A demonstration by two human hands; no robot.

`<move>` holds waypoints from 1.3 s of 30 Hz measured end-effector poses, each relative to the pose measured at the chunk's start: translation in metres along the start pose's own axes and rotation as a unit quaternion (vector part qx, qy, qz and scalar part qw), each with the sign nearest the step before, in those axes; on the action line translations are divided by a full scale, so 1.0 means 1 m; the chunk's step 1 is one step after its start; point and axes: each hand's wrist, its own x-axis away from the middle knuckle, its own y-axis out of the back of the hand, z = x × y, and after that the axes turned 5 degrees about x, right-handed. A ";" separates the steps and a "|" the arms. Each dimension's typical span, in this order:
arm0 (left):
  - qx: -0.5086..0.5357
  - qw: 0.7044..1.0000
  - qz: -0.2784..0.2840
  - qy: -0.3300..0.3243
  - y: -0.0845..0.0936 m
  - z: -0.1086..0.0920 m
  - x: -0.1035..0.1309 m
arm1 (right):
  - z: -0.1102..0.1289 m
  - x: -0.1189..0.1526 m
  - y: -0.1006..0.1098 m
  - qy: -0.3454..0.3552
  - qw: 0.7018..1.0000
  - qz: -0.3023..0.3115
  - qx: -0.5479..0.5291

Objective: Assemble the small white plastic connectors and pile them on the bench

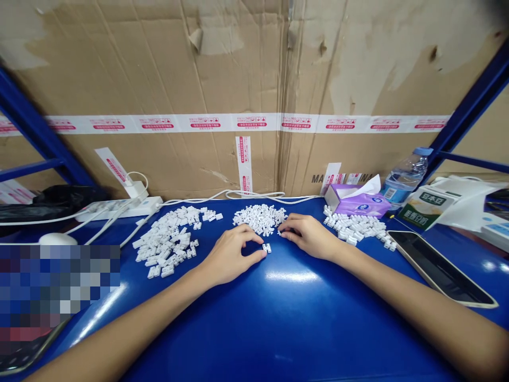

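My left hand (233, 252) rests low on the blue table, its thumb and index fingertips at the left end of a white plastic connector piece (266, 248) with small slots. To the right, my right hand (306, 233) has its fingers pinched together at the edge of a middle pile of tiny white plastic parts (258, 218). A tiny white part shows at those fingertips, mostly covered. Left of my left hand spreads a heap of larger white plastic pieces (170, 241). Beyond my right wrist lies another group of white pieces (358, 227).
Along the back stand a power strip (119, 208) with white cables, a purple tissue pack (358, 200), a water bottle (407, 178) and a green-white box (427, 204). A phone (441, 268) lies at right. Cardboard (178, 79) walls the back; a blurred-out patch covers the left.
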 end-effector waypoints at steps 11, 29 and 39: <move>0.003 1.000 0.012 -0.002 0.001 -0.003 0.001 | 0.008 0.003 0.006 0.027 0.999 0.019 -0.003; -0.013 1.000 0.018 -0.007 0.001 -0.005 0.001 | 0.017 0.004 0.005 0.075 0.996 0.015 -0.041; -0.017 1.000 0.017 -0.004 0.000 -0.004 0.002 | 0.017 0.003 0.003 0.074 0.996 0.002 -0.044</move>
